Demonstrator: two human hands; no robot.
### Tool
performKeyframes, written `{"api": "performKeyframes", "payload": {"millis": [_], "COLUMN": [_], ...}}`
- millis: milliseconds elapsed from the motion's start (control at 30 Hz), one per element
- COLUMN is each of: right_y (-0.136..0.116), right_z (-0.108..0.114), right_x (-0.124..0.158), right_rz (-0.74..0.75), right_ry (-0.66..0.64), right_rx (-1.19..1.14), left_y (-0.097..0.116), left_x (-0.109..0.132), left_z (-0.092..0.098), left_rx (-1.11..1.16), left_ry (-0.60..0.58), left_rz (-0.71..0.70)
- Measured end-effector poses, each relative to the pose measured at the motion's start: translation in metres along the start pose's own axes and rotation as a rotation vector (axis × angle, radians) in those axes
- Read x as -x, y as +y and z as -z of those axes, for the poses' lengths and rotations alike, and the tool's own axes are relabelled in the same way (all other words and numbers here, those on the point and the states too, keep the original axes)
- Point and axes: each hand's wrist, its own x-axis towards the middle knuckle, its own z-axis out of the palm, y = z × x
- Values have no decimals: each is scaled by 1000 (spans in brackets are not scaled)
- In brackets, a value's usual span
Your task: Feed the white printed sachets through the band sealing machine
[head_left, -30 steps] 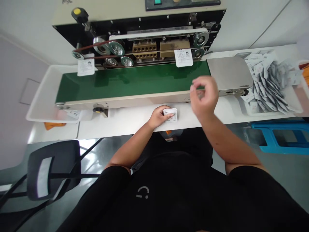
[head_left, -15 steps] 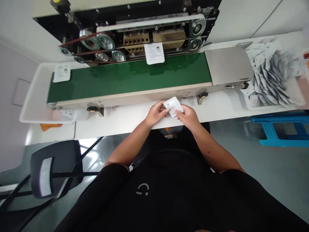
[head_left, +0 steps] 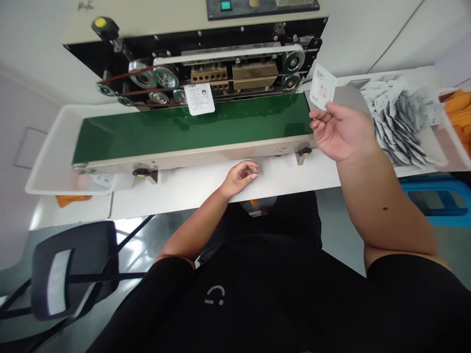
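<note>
My right hand [head_left: 344,130] pinches a white printed sachet [head_left: 323,87] by its lower edge, holding it upright near the right end of the machine's rollers. Below that hand lies the metal end plate of the conveyor. My left hand [head_left: 241,179] rests on the white table in front of the conveyor, its fingers loosely curled and apart, with nothing in them. Another white sachet [head_left: 199,99] hangs from the sealing machine [head_left: 235,76] by its top edge, above the green conveyor belt [head_left: 191,130].
On the right stands a tray heaped with sachets [head_left: 401,122], with orange material [head_left: 458,115] beyond it. A white plastic bin [head_left: 47,164] sits under the belt's left end. A black chair [head_left: 75,264] is at lower left, a blue stool [head_left: 436,198] at right.
My right hand has carried the sachet from the left hand up and right to the machine. The left hand has let go. The hanging sachet has moved left; the one at the belt's left end is gone.
</note>
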Motion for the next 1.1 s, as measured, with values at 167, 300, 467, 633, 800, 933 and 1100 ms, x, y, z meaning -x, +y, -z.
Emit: {"api": "performKeyframes", "payload": {"millis": [167,300,467,633,800,933,1100], "right_y": [-20,-21,-15,-9,-13,-33,-67], "right_z": [-12,-10,-16,-41,-45,1,131], "right_x": [-7,-34,-60,-74,-52,-6,-8], "right_rz": [-22,-46,-74,-143,-50,121,501], "right_ry": [57,75,-1,-47,-64,-97,428], "right_rx": [131,237,309,322,431,568,670], "left_y": [3,3,6,7,4,6,5], "left_x": [1,1,1,1,1,1,0], "left_z": [-1,0,0,1,2,3,5], "left_rx": [-18,-42,-49,-49,-34,-25,-62], "left_ry": [-22,-36,-47,-48,-19,-21,-39], "left_rz": [9,20,19,24,22,24,28]}}
